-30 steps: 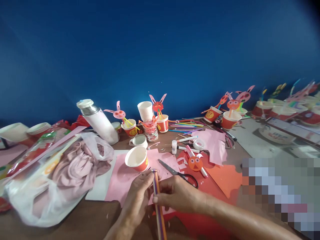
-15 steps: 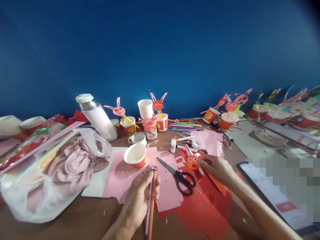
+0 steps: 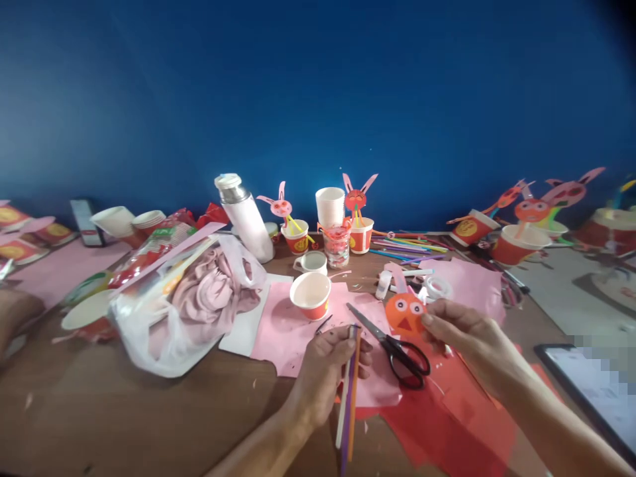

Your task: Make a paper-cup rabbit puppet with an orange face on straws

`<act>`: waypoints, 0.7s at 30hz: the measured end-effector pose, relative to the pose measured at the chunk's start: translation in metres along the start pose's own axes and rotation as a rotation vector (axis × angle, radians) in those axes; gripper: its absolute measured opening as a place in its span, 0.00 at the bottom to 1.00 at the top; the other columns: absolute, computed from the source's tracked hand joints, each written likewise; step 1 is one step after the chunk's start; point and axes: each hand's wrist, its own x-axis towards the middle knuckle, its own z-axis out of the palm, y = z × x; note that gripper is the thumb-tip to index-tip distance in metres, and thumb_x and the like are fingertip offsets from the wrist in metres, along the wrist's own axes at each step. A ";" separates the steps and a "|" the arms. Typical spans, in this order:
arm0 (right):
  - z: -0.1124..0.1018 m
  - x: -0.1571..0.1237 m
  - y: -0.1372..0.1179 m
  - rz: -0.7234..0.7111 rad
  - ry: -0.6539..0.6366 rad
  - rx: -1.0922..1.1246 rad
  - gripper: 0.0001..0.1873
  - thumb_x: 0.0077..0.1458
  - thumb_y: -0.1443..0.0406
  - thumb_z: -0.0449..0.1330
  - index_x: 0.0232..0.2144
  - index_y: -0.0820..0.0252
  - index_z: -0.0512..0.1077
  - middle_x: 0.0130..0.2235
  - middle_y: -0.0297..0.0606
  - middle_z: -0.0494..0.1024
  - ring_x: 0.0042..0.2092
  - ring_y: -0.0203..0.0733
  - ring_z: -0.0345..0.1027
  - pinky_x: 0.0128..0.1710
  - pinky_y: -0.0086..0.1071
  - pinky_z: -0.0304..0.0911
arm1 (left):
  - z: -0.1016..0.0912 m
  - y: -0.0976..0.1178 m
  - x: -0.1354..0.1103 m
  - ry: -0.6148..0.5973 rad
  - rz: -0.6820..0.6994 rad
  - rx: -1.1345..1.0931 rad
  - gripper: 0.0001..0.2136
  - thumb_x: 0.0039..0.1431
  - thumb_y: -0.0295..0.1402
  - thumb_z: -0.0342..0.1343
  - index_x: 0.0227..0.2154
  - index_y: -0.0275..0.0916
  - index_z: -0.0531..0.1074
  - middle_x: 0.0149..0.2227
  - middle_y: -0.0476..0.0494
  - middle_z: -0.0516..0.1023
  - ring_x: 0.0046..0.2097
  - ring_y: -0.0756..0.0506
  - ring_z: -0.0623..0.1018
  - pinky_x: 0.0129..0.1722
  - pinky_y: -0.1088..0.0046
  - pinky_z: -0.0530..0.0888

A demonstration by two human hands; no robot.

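Observation:
My left hand (image 3: 332, 368) is closed round a bundle of coloured straws (image 3: 349, 404) that points down towards me. My right hand (image 3: 467, 338) pinches an orange paper face (image 3: 404, 313) with pink ears and stuck-on eyes, lifted just above the pink paper (image 3: 293, 331). Black-handled scissors (image 3: 397, 348) lie on the paper between my two hands. A red paper cup (image 3: 311, 295) stands just beyond my left hand.
A plastic bag of pink cloth (image 3: 191, 301) lies left. Behind stand a white flask (image 3: 244, 215), cups with paper rabbits (image 3: 356, 225), loose straws (image 3: 405, 246), tape (image 3: 438, 288) and a glue stick (image 3: 383, 285). Red paper (image 3: 447, 417) lies under my right arm; a tablet (image 3: 591, 391) sits right.
My right hand left the straws, reached to the orange paper face and picked it up. My left hand kept the straws. The view swung left.

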 end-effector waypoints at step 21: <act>0.041 0.018 0.014 0.042 -0.133 0.015 0.14 0.49 0.55 0.56 0.21 0.59 0.63 0.18 0.27 0.64 0.18 0.29 0.55 0.18 0.25 0.50 | 0.001 -0.004 -0.003 -0.072 -0.015 0.070 0.08 0.47 0.33 0.58 0.25 0.31 0.74 0.20 0.47 0.70 0.23 0.52 0.69 0.23 0.76 0.67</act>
